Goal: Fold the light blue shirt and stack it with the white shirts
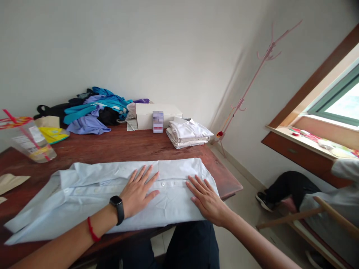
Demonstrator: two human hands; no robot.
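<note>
A pale blue button-up shirt (174,201) lies spread along the front of the dark red wooden table (134,145), its button strip running lengthwise and its sides folded in. My left hand (138,190) rests flat on the middle of the shirt, fingers spread; a black watch and a red string bracelet are on that arm. Near the shirt's right end my right hand (206,198) presses flat on the fabric, fingers also apart. Neither hand grips anything.
At the back stand a pile of clothes (95,108), a white box (165,112) and a stack of folded white shirts (189,132). A plastic cup with a straw (35,140) is at left. Rightward are a pink coat rack (252,82) and a seated person (331,209).
</note>
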